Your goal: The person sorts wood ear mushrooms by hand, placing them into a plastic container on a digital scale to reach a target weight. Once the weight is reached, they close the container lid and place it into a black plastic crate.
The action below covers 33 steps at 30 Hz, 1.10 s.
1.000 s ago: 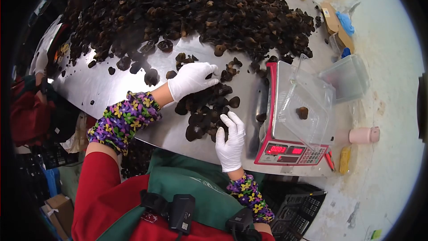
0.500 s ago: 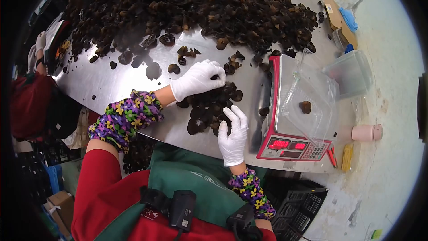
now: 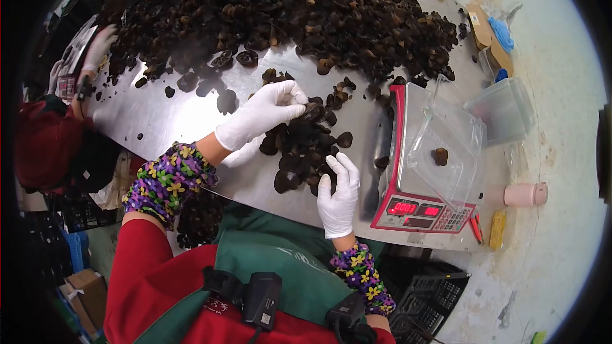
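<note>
My left hand (image 3: pixel 264 113), in a white glove, has its thumb and fingertips pinched on a dark piece of wood ear mushroom (image 3: pixel 313 113). It is at the upper end of a small heap of wood ear mushrooms (image 3: pixel 299 153) on the metal table. My right hand (image 3: pixel 339 200), also gloved in white, rests at the heap's lower right edge. Its thumb and fingers are apart, curved beside the nearest pieces, with no piece clearly gripped. To its right stands a red-edged digital scale (image 3: pixel 398 207) carrying a clear plastic container (image 3: pixel 440 127) with one mushroom piece (image 3: pixel 440 156) visible there.
A large mound of wood ear mushrooms (image 3: pixel 274 13) covers the back of the metal table (image 3: pixel 159 111). Behind the scale stands a translucent tub (image 3: pixel 503 108). A pink cup (image 3: pixel 526 194) is at the right. At far left, a co-worker's gloved hand (image 3: pixel 99 48) reaches near another scale.
My left hand has drawn back a little to the left, and a mushroom piece now shows at its fingertips. My right hand has barely moved. The co-worker's hand has reached forward.
</note>
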Tool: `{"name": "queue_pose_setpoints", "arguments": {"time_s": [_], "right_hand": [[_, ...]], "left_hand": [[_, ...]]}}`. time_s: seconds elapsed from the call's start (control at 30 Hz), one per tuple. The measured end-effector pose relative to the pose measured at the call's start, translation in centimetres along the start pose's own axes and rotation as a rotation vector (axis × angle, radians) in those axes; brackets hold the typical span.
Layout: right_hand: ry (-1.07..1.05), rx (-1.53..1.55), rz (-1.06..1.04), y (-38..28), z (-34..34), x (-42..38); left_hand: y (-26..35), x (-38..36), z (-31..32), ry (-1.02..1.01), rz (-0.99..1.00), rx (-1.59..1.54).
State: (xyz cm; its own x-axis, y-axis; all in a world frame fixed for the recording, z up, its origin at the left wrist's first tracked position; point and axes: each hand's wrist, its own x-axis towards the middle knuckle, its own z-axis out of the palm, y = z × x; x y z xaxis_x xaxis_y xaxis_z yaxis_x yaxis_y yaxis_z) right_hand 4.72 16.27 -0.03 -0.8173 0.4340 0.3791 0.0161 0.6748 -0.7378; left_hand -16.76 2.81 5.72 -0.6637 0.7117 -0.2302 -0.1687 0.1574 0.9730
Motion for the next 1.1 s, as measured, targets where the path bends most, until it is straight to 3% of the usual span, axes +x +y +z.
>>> {"name": "queue_pose_setpoints", "arguments": {"time_s": [0.07,0.1,0.13,0.2,0.3,0.43,0.5,0.67,0.77,0.8,0.9,0.93,1.0,1.1], "right_hand": [[0.003,0.001,0.000,-0.1,-0.1,0.0],[-0.003,0.003,-0.003,0.0,-0.1,0.0],[-0.011,0.008,-0.007,0.0,-0.2,0.0],[-0.029,0.007,-0.006,-0.4,-0.7,0.0],[-0.069,-0.015,0.000,-1.1,-1.7,-0.4],[-0.171,-0.111,-0.002,-0.9,-2.5,-1.4],[-0.195,-0.149,-0.009,-1.1,-2.5,-1.8],[-0.274,-0.342,0.015,-1.3,-0.9,-2.9],[-0.256,-0.390,0.003,-1.5,-0.3,-2.7],[-0.248,-0.412,-0.009,-1.6,-0.1,-2.6],[-0.239,-0.404,-0.030,-1.9,0.9,-2.1],[-0.251,-0.415,-0.030,-2.0,1.3,-1.8],[-0.245,-0.433,-0.033,-2.2,2.0,-1.0],[-0.162,-0.463,-0.040,-2.3,2.6,0.4]], "left_hand": [[-0.5,-1.1,-0.6,-0.012,0.170,0.295],[-0.4,-2.0,-0.7,-0.026,0.144,0.374],[-1.0,-2.9,-1.0,-0.011,0.280,0.510],[-1.4,-5.1,-1.0,0.116,0.423,0.781],[-3.7,-7.6,-1.1,0.285,0.324,0.614],[-5.6,-7.7,-1.5,0.399,0.342,0.615],[-5.6,-6.2,-1.6,0.451,0.478,0.669],[-5.5,-0.6,-1.7,0.479,0.490,0.769],[-5.7,2.3,-1.5,0.645,0.512,1.239],[-5.2,2.4,-1.2,0.642,0.516,1.235],[-3.5,2.0,-0.3,0.334,0.479,0.963],[-3.6,1.6,0.2,0.303,0.538,0.965],[-2.8,-0.5,1.4,0.145,0.455,0.988],[-4.2,-2.2,2.6,0.134,0.519,0.900]]}}
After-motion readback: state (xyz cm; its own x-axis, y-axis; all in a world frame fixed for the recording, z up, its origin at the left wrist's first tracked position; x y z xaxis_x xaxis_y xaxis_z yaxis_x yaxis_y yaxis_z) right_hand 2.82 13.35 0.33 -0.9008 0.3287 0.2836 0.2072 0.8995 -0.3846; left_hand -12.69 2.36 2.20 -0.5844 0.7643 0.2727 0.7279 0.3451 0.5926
